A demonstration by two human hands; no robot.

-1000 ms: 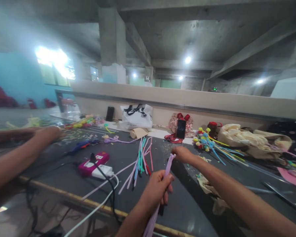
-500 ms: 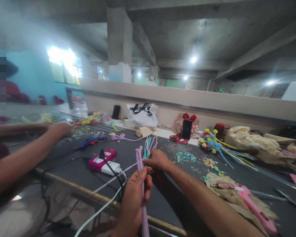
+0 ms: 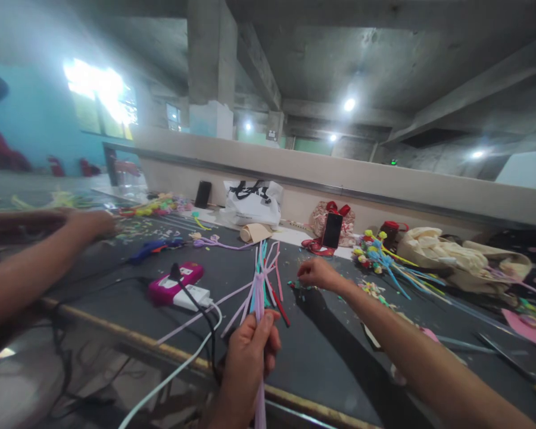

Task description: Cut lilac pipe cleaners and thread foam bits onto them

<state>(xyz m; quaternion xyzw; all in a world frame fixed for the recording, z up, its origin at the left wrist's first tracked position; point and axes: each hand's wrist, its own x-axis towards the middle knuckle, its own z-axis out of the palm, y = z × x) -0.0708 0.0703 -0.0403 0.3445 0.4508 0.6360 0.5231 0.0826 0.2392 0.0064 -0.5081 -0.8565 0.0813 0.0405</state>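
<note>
My left hand (image 3: 249, 351) is closed round a bundle of lilac pipe cleaners (image 3: 259, 292), held upright near the table's front edge. Behind the bundle, loose teal, pink and lilac pipe cleaners (image 3: 277, 269) lie on the dark tabletop, with a red stick (image 3: 280, 308) among them. My right hand (image 3: 316, 273) is over a scatter of small coloured bits (image 3: 297, 287), fingers bent down and pressed together. Whatever sits between those fingertips, if anything, is too small to make out.
A magenta power strip (image 3: 178, 280) with a white charger and cables lies left. Farther left is a co-worker's arm (image 3: 40, 262). Finished pipe-cleaner flowers (image 3: 373, 253), a phone (image 3: 332, 230) and a white bag (image 3: 252, 202) stand along the back. Scissors (image 3: 509, 354) lie right.
My right hand has moved right, from the pipe cleaners to the small coloured bits. The lilac bundle in my left hand has shifted slightly lower.
</note>
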